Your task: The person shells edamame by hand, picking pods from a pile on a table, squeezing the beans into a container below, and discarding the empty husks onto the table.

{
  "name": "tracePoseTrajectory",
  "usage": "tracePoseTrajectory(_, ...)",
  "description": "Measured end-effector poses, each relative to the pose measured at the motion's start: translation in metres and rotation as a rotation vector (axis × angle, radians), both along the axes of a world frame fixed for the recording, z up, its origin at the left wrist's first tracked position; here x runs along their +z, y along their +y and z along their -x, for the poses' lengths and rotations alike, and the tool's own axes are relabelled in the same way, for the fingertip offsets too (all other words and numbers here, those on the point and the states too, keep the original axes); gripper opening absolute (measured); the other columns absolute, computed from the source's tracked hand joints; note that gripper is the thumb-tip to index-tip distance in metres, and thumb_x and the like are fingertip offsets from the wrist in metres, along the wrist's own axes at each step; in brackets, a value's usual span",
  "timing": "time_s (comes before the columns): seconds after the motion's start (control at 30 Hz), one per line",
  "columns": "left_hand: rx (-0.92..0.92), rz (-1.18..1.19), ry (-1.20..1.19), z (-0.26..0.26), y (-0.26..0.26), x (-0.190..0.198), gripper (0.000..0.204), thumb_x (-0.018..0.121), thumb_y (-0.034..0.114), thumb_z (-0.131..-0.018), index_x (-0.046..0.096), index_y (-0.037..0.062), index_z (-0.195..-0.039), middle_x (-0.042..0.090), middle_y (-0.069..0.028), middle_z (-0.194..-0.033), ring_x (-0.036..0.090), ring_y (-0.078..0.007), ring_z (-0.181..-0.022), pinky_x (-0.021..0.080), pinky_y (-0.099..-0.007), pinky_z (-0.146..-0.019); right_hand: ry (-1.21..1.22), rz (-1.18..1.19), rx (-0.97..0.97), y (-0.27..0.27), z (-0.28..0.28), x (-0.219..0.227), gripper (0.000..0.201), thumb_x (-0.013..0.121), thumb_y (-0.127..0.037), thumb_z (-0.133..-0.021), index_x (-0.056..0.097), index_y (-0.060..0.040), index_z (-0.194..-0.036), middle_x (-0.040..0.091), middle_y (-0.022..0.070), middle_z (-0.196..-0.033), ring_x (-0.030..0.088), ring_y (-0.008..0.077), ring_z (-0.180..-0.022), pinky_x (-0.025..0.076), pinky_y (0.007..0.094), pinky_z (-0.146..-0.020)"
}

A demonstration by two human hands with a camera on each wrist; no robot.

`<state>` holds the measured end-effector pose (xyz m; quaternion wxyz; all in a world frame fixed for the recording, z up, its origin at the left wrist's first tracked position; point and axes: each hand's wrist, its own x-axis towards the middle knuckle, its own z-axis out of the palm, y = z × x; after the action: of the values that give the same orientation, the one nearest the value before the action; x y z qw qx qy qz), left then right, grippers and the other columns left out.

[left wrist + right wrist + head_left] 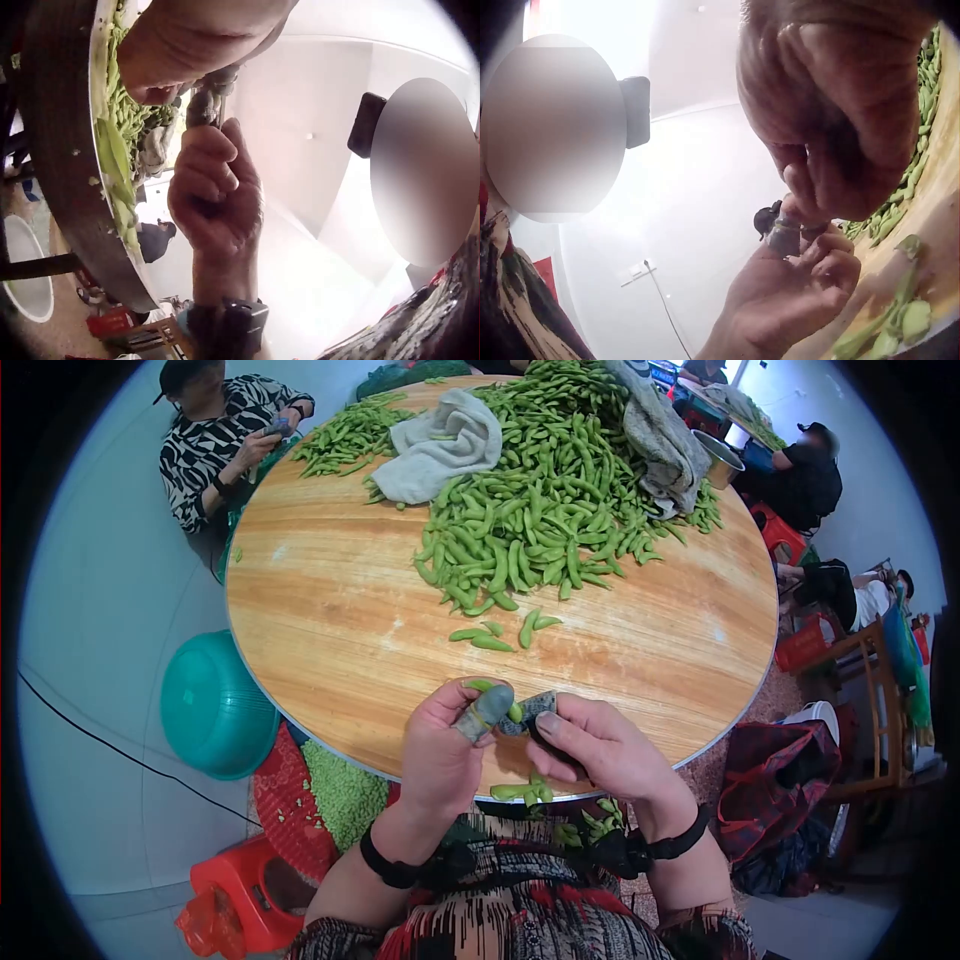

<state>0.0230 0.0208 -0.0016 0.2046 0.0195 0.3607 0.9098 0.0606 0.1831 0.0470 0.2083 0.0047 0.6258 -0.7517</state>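
Observation:
Both hands meet over the near edge of a round wooden table [330,630]. My left hand [480,705], with a grey cover on its thumb, pinches a green soybean pod [513,712]. My right hand [540,718], also with a grey fingertip cover, pinches the same pod from the other side. In the left wrist view the right hand [214,195] is curled below the left hand [187,45]. The right wrist view has the right hand [832,127] above the left hand [795,292]. A large heap of pods [540,500] covers the far half of the table.
Loose pods [500,635] lie mid-table and a few shells [522,790] at the near rim. Two cloths [440,445] [660,440] rest on the heap. A teal bowl [215,705], a red basket of shelled beans [345,790] and a red stool [240,900] stand lower left. People [220,440] sit around.

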Motion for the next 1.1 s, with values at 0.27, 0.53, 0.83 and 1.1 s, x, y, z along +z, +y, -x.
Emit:
tracePoseTrajectory(0.27,-0.123,0.105,0.147,0.001,-0.007,0.012,0.010,0.059,0.011,-0.084,0.059,0.0017,-0.087,0.057,-0.0039,-0.082,0.049,-0.0074,-0.066,0.039,-0.0198,-0.060,0.021,-0.007,-0.034,-0.002,-0.002,-0.006,0.024,0.043,-0.021,-0.095,0.051,-0.0055,-0.078,0.049,-0.0032,-0.063,0.037,0.0029,-0.048,0.027,0.0175,-0.043)
tracePoseTrajectory(0.53,-0.070,0.059,0.005,0.005,-0.003,0.006,0.007,0.059,0.008,-0.084,0.061,0.0014,-0.084,0.062,-0.0083,-0.089,0.053,-0.0085,-0.068,0.042,-0.0206,-0.061,-0.128,0.207,-0.011,0.001,-0.004,-0.008,0.022,0.043,-0.022,-0.095,0.054,-0.0047,-0.086,0.051,-0.0027,-0.066,0.037,0.0022,-0.049,0.027,0.0164,-0.042)
tracePoseTrajectory(0.83,0.035,0.233,0.140,0.007,0.005,0.004,0.008,0.055,0.001,-0.083,0.062,-0.0004,-0.087,0.062,-0.0087,-0.092,0.056,-0.0122,-0.074,0.045,-0.0231,-0.067,-0.079,0.142,-0.072,-0.005,0.004,-0.018,0.018,0.045,-0.018,-0.094,0.054,-0.0039,-0.088,0.052,-0.0021,-0.067,0.038,0.0021,-0.050,0.028,0.0154,-0.044)
tracePoseTrajectory(1.1,-0.178,0.118,0.204,0.014,0.002,0.006,0.014,0.056,-0.003,-0.081,0.060,-0.0010,-0.094,0.059,-0.0069,-0.094,0.058,-0.0124,-0.085,0.047,-0.0237,-0.073,-0.086,0.142,-0.132,-0.009,0.006,-0.011,0.014,0.049,-0.015,-0.092,0.056,-0.0040,-0.087,0.052,-0.0030,-0.067,0.039,0.0007,-0.051,0.029,0.0155,-0.044)
